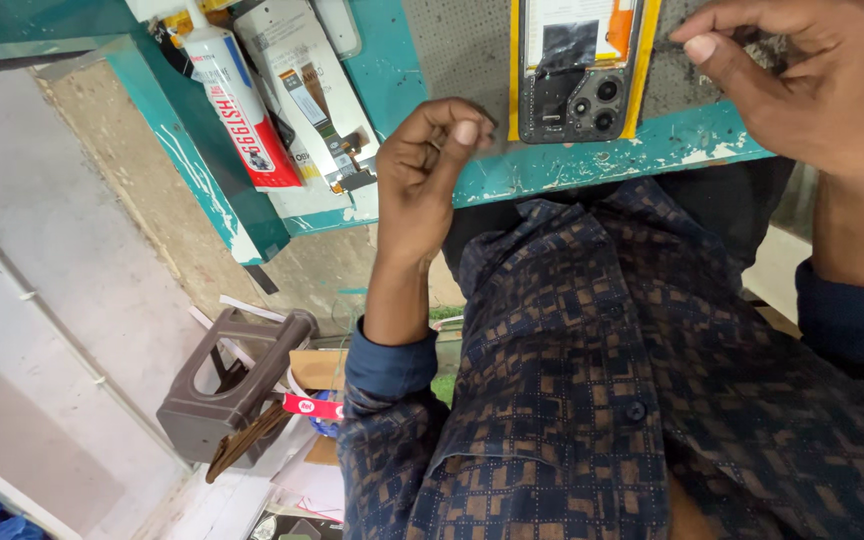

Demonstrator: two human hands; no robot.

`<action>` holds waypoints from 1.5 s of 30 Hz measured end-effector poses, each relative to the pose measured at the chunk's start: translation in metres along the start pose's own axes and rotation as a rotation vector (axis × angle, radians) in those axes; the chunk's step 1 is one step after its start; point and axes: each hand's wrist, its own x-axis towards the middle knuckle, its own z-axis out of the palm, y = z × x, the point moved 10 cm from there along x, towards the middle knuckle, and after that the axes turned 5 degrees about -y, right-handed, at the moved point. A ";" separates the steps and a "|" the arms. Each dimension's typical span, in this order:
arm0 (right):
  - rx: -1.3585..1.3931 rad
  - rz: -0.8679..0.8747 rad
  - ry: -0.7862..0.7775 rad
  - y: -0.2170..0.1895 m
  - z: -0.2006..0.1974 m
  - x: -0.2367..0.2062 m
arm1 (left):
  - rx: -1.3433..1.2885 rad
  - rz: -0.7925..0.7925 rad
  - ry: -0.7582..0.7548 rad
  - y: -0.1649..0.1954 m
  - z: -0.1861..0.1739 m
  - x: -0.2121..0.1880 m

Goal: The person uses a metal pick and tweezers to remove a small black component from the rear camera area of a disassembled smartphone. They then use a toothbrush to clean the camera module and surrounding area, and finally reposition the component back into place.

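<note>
Teal, paint-chipped bench edge [652, 150] crosses the upper frame, with a grey perforated mat [457, 50] on it. Left hand [427, 165], centre frame, is raised at the bench edge, fingers curled in and thumb pressed to fingertips; whether anything sits in that pinch I cannot tell. Right hand [802, 85], upper right, hovers over the mat, fingers bent loosely, thumb forward, nothing visibly held. Between the two hands lies an opened phone with a yellow frame and bare camera lenses [577, 70]. Farther out, upper left, lie a white-and-red glue tube [237, 100] and a white packet [307, 75]. Lower left, a brown plastic stool [237, 385] lies tipped over.
</note>
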 end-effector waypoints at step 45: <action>0.161 0.205 -0.015 0.029 0.012 -0.019 | 1.127 0.464 -0.067 0.054 0.059 -0.020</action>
